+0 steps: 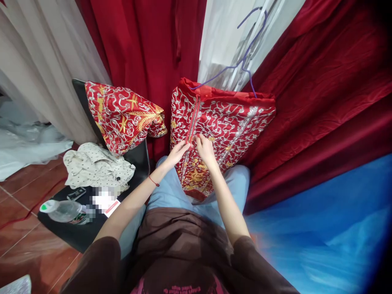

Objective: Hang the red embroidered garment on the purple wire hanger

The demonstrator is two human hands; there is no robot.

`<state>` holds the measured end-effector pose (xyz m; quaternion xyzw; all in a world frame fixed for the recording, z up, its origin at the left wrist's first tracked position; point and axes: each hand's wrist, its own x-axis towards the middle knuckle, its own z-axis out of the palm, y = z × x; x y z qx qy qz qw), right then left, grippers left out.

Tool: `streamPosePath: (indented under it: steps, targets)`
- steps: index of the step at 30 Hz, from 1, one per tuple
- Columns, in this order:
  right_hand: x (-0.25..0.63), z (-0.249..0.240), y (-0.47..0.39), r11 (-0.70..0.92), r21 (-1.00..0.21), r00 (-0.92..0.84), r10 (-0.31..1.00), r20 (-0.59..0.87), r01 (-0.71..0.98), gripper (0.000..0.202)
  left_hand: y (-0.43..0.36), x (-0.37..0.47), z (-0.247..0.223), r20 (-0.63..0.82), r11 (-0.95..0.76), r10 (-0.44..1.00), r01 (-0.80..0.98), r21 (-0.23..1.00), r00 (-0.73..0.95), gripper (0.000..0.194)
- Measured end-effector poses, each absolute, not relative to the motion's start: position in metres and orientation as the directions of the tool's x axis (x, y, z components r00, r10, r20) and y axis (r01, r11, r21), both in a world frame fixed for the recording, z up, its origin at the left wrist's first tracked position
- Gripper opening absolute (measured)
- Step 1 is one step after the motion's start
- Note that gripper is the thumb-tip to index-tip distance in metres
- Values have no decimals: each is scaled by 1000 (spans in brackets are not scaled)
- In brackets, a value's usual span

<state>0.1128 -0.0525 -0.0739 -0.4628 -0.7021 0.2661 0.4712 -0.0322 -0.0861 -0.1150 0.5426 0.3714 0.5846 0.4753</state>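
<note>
A red skirt (220, 126) with silver and gold embroidery hangs in front of me from a purple wire hanger (235, 65). A red zipper (193, 120) runs down from its waistband at the left. At the zipper's lower end, my left hand (179, 152) pinches the fabric edge between thumb and fingers. Just to its right, my right hand (205, 150) is closed with fingertips pressed together close to the zipper. What lies between those fingertips is too small to make out. The skirt's lower part hangs between my knees.
On a black chair (139, 157) at the left lie a matching red embroidered garment (122, 116) and a dotted white cloth (94, 165). A plastic bottle (63, 211), a small dark device (76, 194) and a card (112, 208) rest nearer me. Red curtains (306, 118) hang around; blue fabric (330, 228) spreads at right.
</note>
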Motion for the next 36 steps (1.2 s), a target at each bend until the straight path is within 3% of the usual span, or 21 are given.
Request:
streamPosePath:
  steps: [3,6,11,15,19,25,30,36]
  targets:
    - [106,-62,-47,404,-880,-127,915,384,249,25,-85,-34,-112,263,-248,964,-205,947,48,37]
    - [98,-59,-44,249,-968,-183,953,242,18,22,-86,-36,-112,243,-214,967,-274,938,75,39]
    - [87,-65,-46,82,-980,-192,974,117,-179,37,-90,-38,-109,241,-222,969,-240,945,51,45]
    - [87,-71,-48,59,-980,-244,964,105,-192,35,-93,-38,-106,226,-205,972,-229,951,69,49]
    - [90,-74,-50,129,-988,-242,959,145,-81,42,-96,-33,-109,239,-209,965,-232,950,105,50]
    - [91,-67,-57,190,-979,-361,920,152,69,67,-95,-28,-113,178,-159,983,-276,948,45,46]
    - [86,-68,-58,289,-956,-402,882,246,50,39,-94,-32,-108,80,-94,995,-337,937,-54,37]
    - [79,-77,-54,172,-983,-328,927,182,-57,25,-94,-34,-109,141,-163,984,-243,956,-105,25]
